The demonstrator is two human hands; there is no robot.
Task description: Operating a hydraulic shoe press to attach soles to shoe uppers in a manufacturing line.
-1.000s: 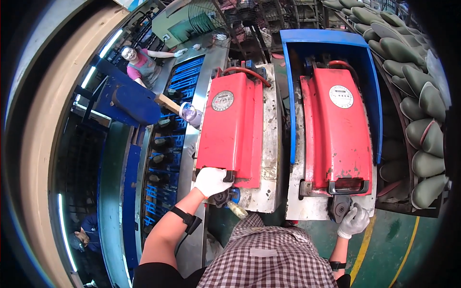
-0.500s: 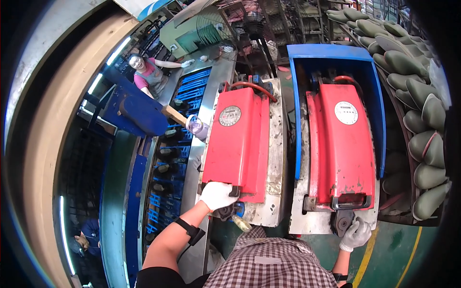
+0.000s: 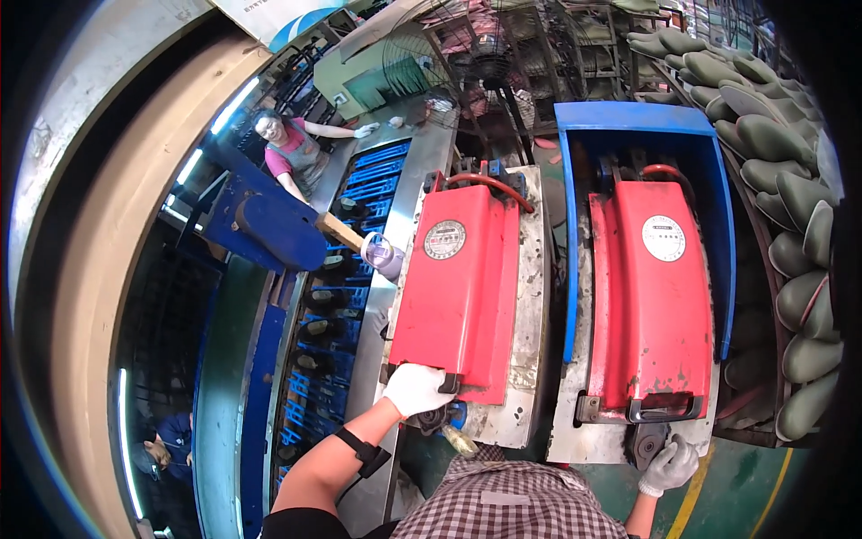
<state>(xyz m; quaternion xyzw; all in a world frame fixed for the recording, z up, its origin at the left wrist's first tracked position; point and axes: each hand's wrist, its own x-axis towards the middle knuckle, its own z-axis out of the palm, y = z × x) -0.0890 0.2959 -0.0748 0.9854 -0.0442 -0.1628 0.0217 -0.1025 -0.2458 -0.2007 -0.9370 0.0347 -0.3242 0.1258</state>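
Note:
My left hand (image 3: 417, 391), in a white glove, is closed round the black handle (image 3: 448, 384) at the near end of the left red machine cover (image 3: 460, 305). This long cover lies lowered on its metal base and bears a round pale label. To the right stands a second machine with a similar red cover (image 3: 663, 314), also down, with a black bar handle (image 3: 666, 410) at its front. My right hand (image 3: 670, 466), gloved in white, curls its fingers against the dark round knob (image 3: 648, 445) below that handle. The inside of both machines is hidden.
A blue hood (image 3: 639, 117) surrounds the right machine's back. Green shoe-shaped pieces (image 3: 797, 296) fill a rack at right. Left is a metal-edged line with blue racks (image 3: 375, 171); a mallet-like tool with a purple head (image 3: 384, 256) juts over it. Another person (image 3: 296, 153) works beyond.
The whole view has shifted, so the machines sit slightly lower and farther right in the picture. Both hands keep their places on the machines, and the covers stay down.

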